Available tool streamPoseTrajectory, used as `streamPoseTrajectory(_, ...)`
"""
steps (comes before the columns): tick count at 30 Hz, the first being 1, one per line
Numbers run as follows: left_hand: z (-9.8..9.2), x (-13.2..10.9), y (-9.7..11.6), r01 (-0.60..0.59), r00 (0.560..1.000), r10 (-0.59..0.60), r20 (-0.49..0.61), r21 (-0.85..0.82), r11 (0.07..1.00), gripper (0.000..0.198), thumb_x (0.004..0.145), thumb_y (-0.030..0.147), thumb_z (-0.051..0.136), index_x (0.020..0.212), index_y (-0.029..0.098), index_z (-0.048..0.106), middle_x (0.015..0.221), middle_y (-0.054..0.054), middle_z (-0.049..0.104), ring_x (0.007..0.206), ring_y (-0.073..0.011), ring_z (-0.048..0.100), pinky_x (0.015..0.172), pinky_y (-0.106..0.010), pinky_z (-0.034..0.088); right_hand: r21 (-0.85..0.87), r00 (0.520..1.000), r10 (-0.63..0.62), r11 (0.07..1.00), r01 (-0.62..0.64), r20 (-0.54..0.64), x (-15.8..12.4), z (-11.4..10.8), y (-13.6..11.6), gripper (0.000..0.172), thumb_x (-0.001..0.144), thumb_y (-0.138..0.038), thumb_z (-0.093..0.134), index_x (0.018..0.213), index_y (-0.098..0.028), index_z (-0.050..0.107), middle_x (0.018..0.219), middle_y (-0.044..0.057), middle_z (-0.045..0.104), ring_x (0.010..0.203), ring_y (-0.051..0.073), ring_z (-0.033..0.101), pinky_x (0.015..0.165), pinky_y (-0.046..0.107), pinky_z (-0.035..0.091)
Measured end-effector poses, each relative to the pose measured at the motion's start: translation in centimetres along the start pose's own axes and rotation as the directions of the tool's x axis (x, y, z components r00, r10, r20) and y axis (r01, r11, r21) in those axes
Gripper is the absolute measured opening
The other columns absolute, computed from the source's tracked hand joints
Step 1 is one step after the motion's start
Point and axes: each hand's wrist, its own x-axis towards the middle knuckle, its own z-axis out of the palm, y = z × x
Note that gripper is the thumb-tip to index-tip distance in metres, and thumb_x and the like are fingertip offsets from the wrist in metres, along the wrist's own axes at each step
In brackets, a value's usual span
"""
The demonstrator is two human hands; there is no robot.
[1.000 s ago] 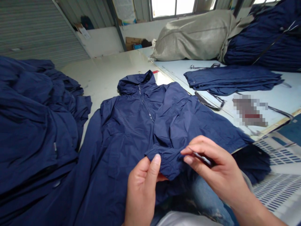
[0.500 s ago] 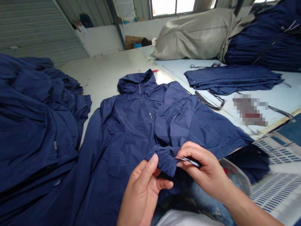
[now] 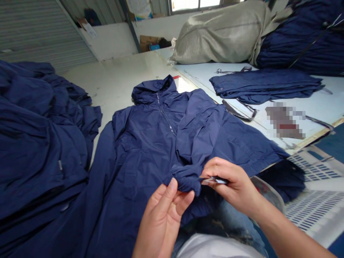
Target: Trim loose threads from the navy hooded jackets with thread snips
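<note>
A navy hooded zip jacket (image 3: 150,139) lies spread on the table, with one sleeve folded across its front. My left hand (image 3: 161,218) pinches the gathered sleeve cuff (image 3: 186,179) from below, thumb against the fabric. Just to the right, my right hand (image 3: 231,182) is shut on a small shiny metal tool (image 3: 215,181), possibly thread snips, whose tip is at the cuff. The tool is partly hidden by my fingers.
A heap of navy garments (image 3: 40,132) rises left of the jacket. Folded navy garments (image 3: 263,84) lie on a pale blue board (image 3: 317,111), with a grey sack (image 3: 220,34) and another navy pile (image 3: 303,46) behind. A white perforated crate (image 3: 314,211) stands at lower right.
The cuff is bunched tighter and my right hand has moved left against it, with the metal tool. My left fingers have closed around the cuff. The view has tilted slightly downward.
</note>
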Motion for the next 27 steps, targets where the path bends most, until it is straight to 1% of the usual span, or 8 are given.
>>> streamPoseTrajectory(5,-0.2,-0.2,-0.4,-0.124,0.99,0.115,0.079,0.117,0.985,0.007,0.08,0.02,0.077,0.075,0.015,0.075,0.076,-0.002,0.077,0.076,-0.0138,0.073,0.076,-0.026,0.064,-0.014,0.989,0.036,0.999,-0.039,-0.144,0.1,0.2,-1.5,0.018,0.092,-0.017,0.06,0.105,-0.022,0.072,0.099,0.007,0.066,0.091,0.017,0.064,0.077,0.027,0.052)
streamPoseTrajectory(9,0.0,-0.2,-0.5,-0.137,0.983,0.109,0.149,0.197,0.971,0.012,0.087,0.022,0.069,0.082,0.013,0.076,0.079,-0.004,0.077,0.084,-0.0169,0.073,0.083,-0.028,0.062,-0.051,0.982,-0.036,0.998,0.027,-0.185,0.5,1.1,-2.7,0.018,0.081,-0.019,0.076,0.098,-0.02,0.072,0.087,0.004,0.065,0.078,0.014,0.062,0.067,0.023,0.05)
streamPoseTrajectory(13,0.0,0.0,-0.7,-0.118,0.983,0.083,0.165,0.215,0.969,0.014,0.088,0.023,0.068,0.083,0.012,0.076,0.086,-0.007,0.078,0.084,-0.0167,0.073,0.082,-0.025,0.062,-0.016,0.984,-0.018,1.0,0.015,-0.176,1.2,1.8,-2.8,0.005,0.086,-0.016,0.067,0.086,-0.02,0.07,0.08,0.003,0.064,0.074,0.014,0.061,0.067,0.025,0.049)
streamPoseTrajectory(15,-0.1,0.1,-0.7,-0.089,0.987,0.061,0.15,0.189,0.978,0.012,0.086,0.022,0.071,0.081,0.013,0.076,0.083,-0.005,0.078,0.081,-0.016,0.073,0.079,-0.027,0.063,0.001,0.963,0.032,0.999,-0.033,-0.267,1.5,1.3,-2.3,0.011,0.089,-0.018,0.063,0.078,-0.02,0.065,0.077,0.002,0.062,0.073,0.014,0.06,0.067,0.025,0.048)
streamPoseTrajectory(19,0.0,0.0,-0.5,-0.061,0.994,0.048,0.093,0.143,0.988,0.01,0.08,0.022,0.077,0.074,0.015,0.075,0.078,-0.003,0.077,0.078,-0.0163,0.073,0.077,-0.031,0.065,-0.107,0.872,0.116,0.976,-0.188,-0.475,1.7,-0.8,-0.6,0.024,0.09,-0.028,0.063,0.068,-0.02,0.059,0.071,0.001,0.057,0.067,0.014,0.055,0.062,0.026,0.045)
streamPoseTrajectory(22,0.4,-0.2,-0.5,-0.076,0.994,0.062,0.087,0.171,0.982,0.01,0.078,0.023,0.079,0.075,0.014,0.076,0.081,-0.004,0.078,0.078,-0.0164,0.072,0.077,-0.03,0.064,-0.204,0.894,0.081,0.961,-0.187,-0.44,1.5,-1.6,-0.2,0.007,0.088,-0.024,0.066,0.086,-0.022,0.072,0.086,0.005,0.067,0.079,0.017,0.063,0.069,0.028,0.05)
streamPoseTrajectory(24,0.6,-0.3,-0.6,-0.096,0.992,0.074,0.106,0.219,0.971,0.01,0.079,0.023,0.078,0.081,0.014,0.077,0.085,-0.006,0.078,0.081,-0.0174,0.072,0.081,-0.031,0.063,-0.161,0.93,0.068,0.978,-0.134,-0.36,1.4,-1.4,-0.9,0.019,0.087,-0.021,0.067,0.104,-0.024,0.074,0.1,0.007,0.069,0.091,0.019,0.066,0.076,0.03,0.053)
streamPoseTrajectory(27,0.4,-0.2,-0.9,-0.119,0.984,0.071,0.16,0.315,0.942,0.016,0.083,0.026,0.073,0.093,0.014,0.077,0.095,-0.008,0.078,0.094,-0.0226,0.072,0.087,-0.034,0.061,-0.026,0.975,0.056,0.998,-0.063,-0.217,1.3,-0.3,-2.4,0.016,0.086,-0.023,0.07,0.1,-0.024,0.076,0.098,0.007,0.07,0.089,0.018,0.068,0.076,0.029,0.054)
